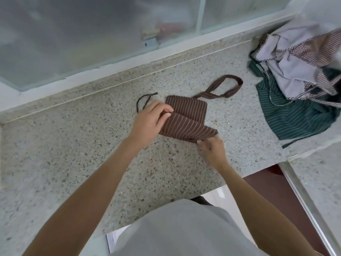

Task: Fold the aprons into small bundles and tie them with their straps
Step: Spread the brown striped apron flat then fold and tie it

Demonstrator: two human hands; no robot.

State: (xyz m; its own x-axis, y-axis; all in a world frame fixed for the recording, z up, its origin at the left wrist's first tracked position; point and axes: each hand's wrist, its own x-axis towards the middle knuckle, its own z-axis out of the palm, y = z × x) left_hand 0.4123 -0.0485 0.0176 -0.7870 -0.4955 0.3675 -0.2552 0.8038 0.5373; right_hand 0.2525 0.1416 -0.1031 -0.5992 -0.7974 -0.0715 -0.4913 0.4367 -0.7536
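left hand [150, 117] and right hand [212, 146] pinch brown apron [186, 117] edges; bare counter [73, 145] leftward.

Legible text, labels, brands, numbers, signs: none. The brown striped apron [186, 117], the speckled stone table [73, 154] and the frosted glass panels [73, 34] show no readable marking.
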